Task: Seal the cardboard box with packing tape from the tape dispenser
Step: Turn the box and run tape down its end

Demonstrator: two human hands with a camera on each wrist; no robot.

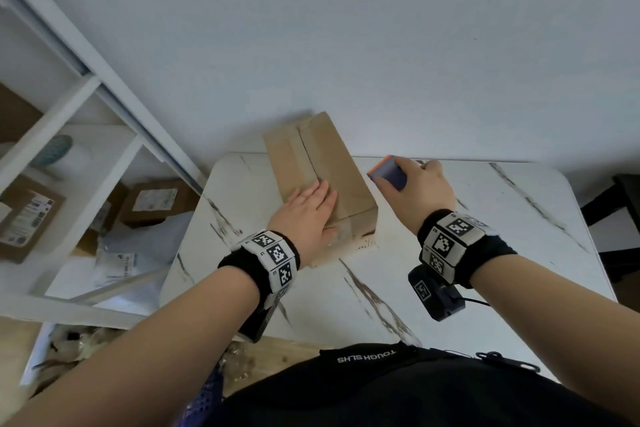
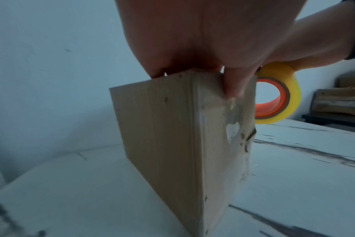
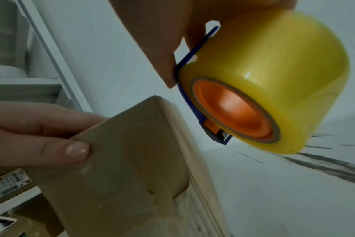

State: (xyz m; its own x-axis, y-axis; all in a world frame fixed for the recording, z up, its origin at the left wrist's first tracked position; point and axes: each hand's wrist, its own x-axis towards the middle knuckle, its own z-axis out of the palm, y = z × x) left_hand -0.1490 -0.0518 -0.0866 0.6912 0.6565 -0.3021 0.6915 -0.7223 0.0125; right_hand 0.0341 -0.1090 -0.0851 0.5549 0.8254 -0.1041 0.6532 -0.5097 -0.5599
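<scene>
A brown cardboard box [image 1: 322, 177] stands on the white marble-look table [image 1: 485, 236], its top flaps closed along a centre seam. My left hand [image 1: 306, 215] lies flat on the box's near end, fingers straight, thumb over the near face [image 2: 232, 86]. My right hand [image 1: 424, 185] grips the tape dispenser [image 1: 388, 173], blue-framed with an orange core, holding it in the air just right of the box. The wrist views show its yellow tape roll [image 3: 274, 89] [image 2: 282, 93] clear of the box [image 3: 132, 168]. No tape strip runs to the box.
White shelving [image 1: 69, 156] at the left holds several labelled cardboard parcels [image 1: 27, 218]. A pale wall rises behind the table. A dark piece of furniture [image 1: 620, 218] stands off the table's right edge. Bare tabletop lies right of and in front of the box.
</scene>
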